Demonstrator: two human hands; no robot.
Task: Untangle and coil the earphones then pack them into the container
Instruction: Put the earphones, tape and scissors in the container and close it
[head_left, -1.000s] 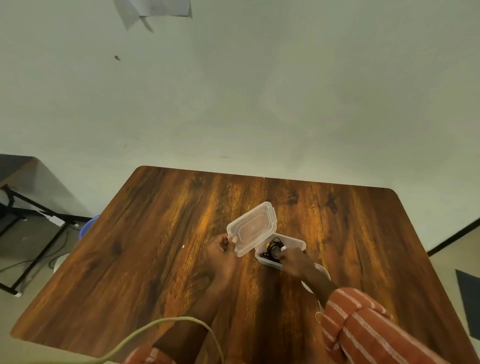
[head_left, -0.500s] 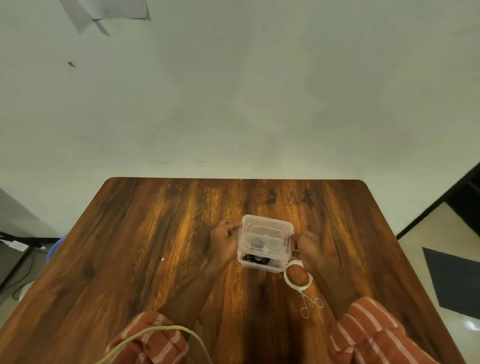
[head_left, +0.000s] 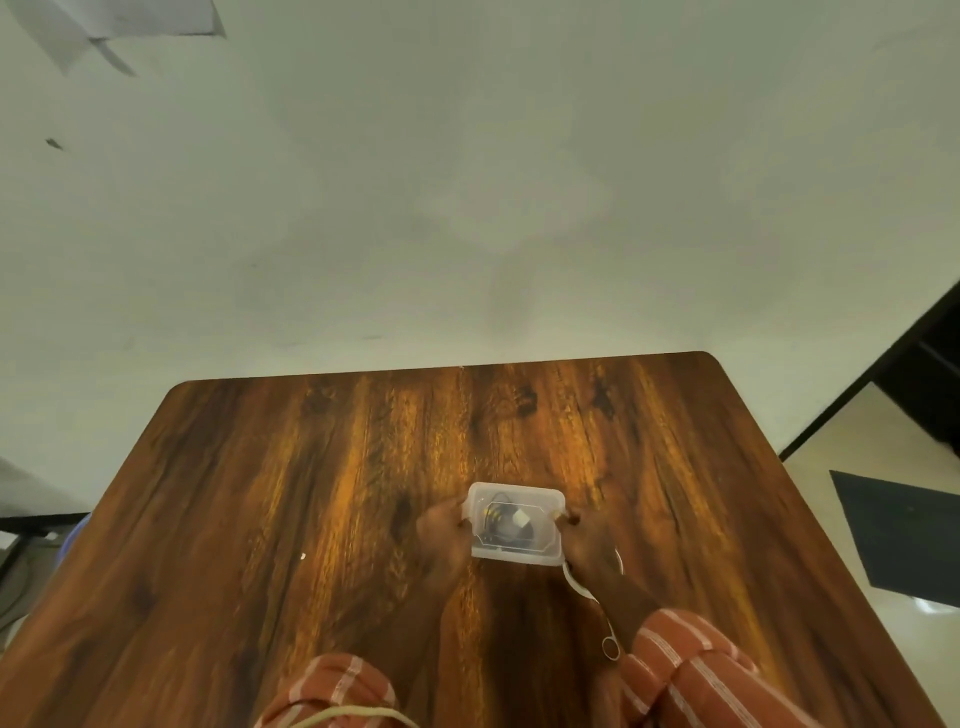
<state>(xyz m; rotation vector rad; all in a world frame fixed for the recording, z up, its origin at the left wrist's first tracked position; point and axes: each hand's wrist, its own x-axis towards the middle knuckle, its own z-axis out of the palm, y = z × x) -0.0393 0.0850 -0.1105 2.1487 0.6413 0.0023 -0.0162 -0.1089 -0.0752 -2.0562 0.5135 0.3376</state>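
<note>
A small clear plastic container (head_left: 515, 524) sits on the wooden table (head_left: 322, 499) with its lid lying flat on top. Through the lid I see coiled black earphones (head_left: 496, 515) inside. My left hand (head_left: 444, 535) grips the container's left side, fingertips on the lid's edge. My right hand (head_left: 589, 540) grips its right side the same way. A white coiled cable (head_left: 576, 584) lies on the table under my right wrist, partly hidden by it.
Small metal scissors (head_left: 611, 640) lie by my right forearm. A pale cord (head_left: 343, 714) crosses the bottom edge over my left sleeve. The wall stands just beyond the table's far edge; a dark mat (head_left: 904, 540) lies on the floor at right.
The lid, held up by my left hand a second ago, now lies flat on the container. My right hand left the earphones and moved to the container's right side.
</note>
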